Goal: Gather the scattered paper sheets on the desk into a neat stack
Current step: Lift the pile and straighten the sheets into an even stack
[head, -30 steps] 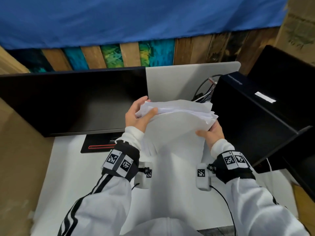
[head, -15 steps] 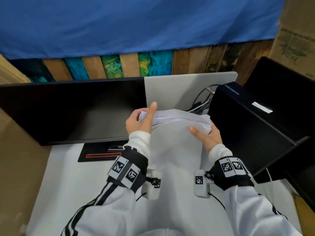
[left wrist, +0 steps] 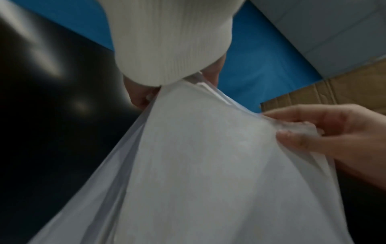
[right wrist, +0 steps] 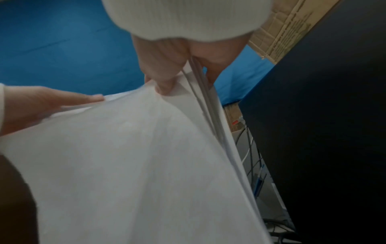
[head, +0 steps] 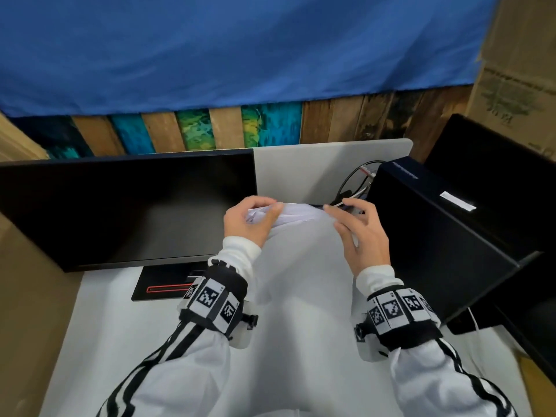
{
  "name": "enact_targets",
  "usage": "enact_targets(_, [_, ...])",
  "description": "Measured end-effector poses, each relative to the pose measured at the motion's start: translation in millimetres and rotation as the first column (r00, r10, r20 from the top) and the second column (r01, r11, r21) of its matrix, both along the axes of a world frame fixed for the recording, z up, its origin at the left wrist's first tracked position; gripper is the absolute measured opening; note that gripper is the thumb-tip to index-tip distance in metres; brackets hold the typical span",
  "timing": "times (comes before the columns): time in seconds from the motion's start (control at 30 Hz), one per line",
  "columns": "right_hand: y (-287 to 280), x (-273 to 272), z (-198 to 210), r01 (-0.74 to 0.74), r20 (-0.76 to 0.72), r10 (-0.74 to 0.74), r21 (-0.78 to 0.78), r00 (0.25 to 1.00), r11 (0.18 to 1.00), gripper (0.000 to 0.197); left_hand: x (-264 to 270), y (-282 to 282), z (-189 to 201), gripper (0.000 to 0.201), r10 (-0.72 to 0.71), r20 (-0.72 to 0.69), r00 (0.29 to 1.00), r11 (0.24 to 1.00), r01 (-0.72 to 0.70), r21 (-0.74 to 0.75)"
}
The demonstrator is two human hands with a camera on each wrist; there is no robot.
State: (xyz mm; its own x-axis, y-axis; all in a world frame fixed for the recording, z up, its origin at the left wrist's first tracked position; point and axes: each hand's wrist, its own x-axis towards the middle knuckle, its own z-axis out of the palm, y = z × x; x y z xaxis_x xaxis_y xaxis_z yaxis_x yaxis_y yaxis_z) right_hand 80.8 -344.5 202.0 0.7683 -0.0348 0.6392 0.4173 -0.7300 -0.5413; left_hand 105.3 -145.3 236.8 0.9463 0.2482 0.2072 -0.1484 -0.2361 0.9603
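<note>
White paper sheets point(head: 301, 236) pinched by left hand point(head: 246, 221) and right hand point(head: 361, 233); no legible writing.

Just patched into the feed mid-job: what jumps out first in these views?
The bundle of white paper sheets held upright at the desk's centre: the left hand grips its top left corner, and the right hand holds its right edge, thumb in front. A dark monitor fills the left side and a black computer tower stands on the right. A blue cloth hangs behind.
</note>
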Motion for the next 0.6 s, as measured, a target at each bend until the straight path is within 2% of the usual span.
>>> enact_targets(0.1, [-6.1, 4.6, -4.3, 0.011, 0.028, -0.012, 0.047, 1.000, 0.999, 0.023, 3.8, 6.3, -4.5, 0.008, 0.040, 0.020, 0.999, 0.997, -0.038, -0.061])
enact_targets(0.17, [-7.4, 4.5, -3.6, 0.029, -0.015, -0.027, 0.187, 1.000, 0.982, 0.028, 3.4, 8.0, -5.1, 0.011, 0.004, 0.035, 0.999, 0.994, 0.000, -0.112])
enact_targets(0.23, [-6.9, 5.4, 1.6, 0.066, -0.142, -0.005, 0.432, 0.990, 0.899, 0.044, 3.0, 5.9, -3.9, 0.018, -0.015, 0.030, 0.999, 0.988, 0.020, -0.154])
enact_targets(0.3, [-7.9, 10.3, 2.5, 0.101, -0.253, 0.060, 0.578, 0.966, 0.810, 0.056, 4.5, 1.4, -3.3, 0.019, 0.010, 0.010, 1.000, 0.990, -0.009, -0.142])
enact_targets(0.37, [-10.0, 17.1, -5.2, 0.112, -0.342, 0.138, 0.618, 0.930, 0.778, 0.046, 5.4, -3.3, -0.3, 0.012, 0.054, -0.029, 0.998, 0.993, -0.057, -0.102])
enact_targets(0.43, [-9.0, 21.2, -11.5, 0.181, -0.422, 0.152, 0.648, 0.894, 0.739, 0.029, 8.6, -4.0, 1.7, 0.014, 0.058, -0.070, 0.996, 0.996, -0.062, -0.056])
enact_targets(0.53, [-8.9, 22.9, -4.7, 0.242, -0.437, 0.093, 0.648, 0.894, 0.722, 0.020, 9.2, 2.0, 12.4, 0.025, -0.063, -0.112, 0.992, 0.993, 0.074, 0.092])
enact_targets(0.6, [-13.3, 23.3, 11.0, 0.224, -0.383, 0.063, 0.657, 0.921, 0.720, 0.003, 5.0, 8.4, 24.1, 0.044, -0.198, -0.099, 0.975, 0.935, 0.218, 0.281])
